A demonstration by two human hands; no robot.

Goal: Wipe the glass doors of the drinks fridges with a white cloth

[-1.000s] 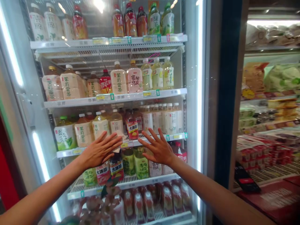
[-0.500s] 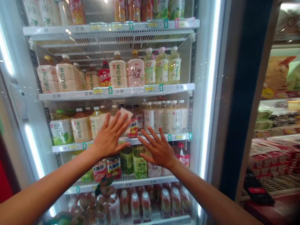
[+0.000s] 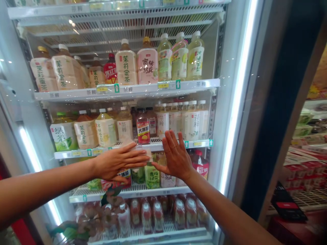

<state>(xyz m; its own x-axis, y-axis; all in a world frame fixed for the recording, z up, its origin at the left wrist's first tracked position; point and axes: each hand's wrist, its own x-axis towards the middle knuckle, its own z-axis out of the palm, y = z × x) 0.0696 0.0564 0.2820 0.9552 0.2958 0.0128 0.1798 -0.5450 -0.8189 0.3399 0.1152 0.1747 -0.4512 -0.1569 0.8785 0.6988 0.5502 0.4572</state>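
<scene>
My left hand [image 3: 120,162] lies flat with its fingers stretched to the right, pressing a thin white cloth [image 3: 148,156] against the glass door of a drinks cooler. Most of the cloth is hidden behind the fingers; whether it is cloth or paper I cannot tell. To the right, my right hand [image 3: 176,157] rests palm forward at the glass, thumb spread and fingers up, with nothing seen in it. Behind the glass, bottles of tea stand on white shelves, among them a red-labelled bottle [image 3: 143,126] above the left hand and a green one [image 3: 152,176] below the hands.
A bright light strip [image 3: 236,102] runs up the cooler's right side, next to a dark frame [image 3: 276,102]. Farther right, packaged goods [image 3: 298,166] fill another display. Leaves [image 3: 111,195] and their blurred shapes show at the lower left, perhaps as a reflection.
My left hand has swept lower with the white cloth and turned its fingers from upward to the right. My right hand's fingers have drawn closer together and point upward. The view has tilted down.
</scene>
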